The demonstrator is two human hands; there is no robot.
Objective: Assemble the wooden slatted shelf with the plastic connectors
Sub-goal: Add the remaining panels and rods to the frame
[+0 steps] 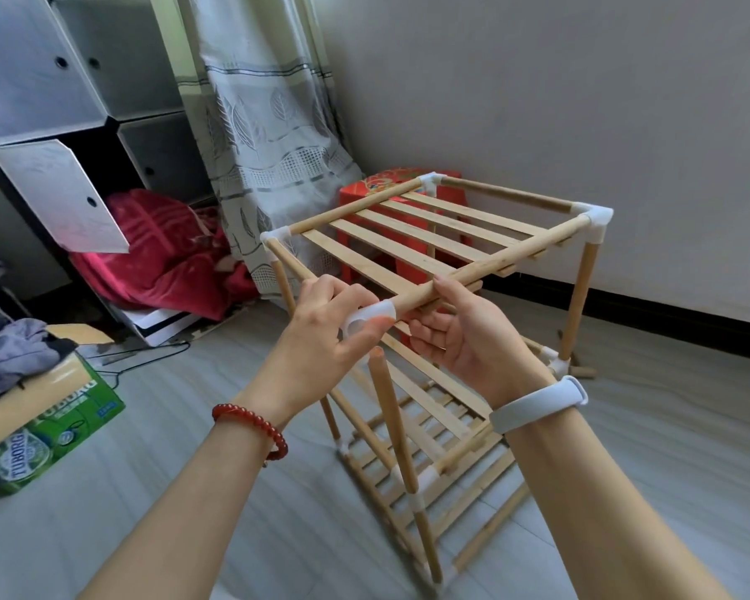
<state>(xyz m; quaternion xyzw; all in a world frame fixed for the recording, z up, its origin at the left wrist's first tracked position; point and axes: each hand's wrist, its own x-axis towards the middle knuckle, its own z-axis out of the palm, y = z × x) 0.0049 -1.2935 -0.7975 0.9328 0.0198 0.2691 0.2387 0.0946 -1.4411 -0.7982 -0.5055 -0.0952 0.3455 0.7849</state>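
The left hand (pixel 321 322) grasps the white plastic connector (pixel 366 318) at the near corner of the top slatted panel (pixel 412 240). Just below it stands the free upright dowel (pixel 392 426), its tip not yet inside the connector. The right hand (pixel 464 335) holds the front rail (pixel 494 264) from under, fingers curled around it. I think the risk is a misaligned socket: pressing down at an angle could push the dowel aside or pull the rail out of the connector at the far right corner connector (pixel 598 223).
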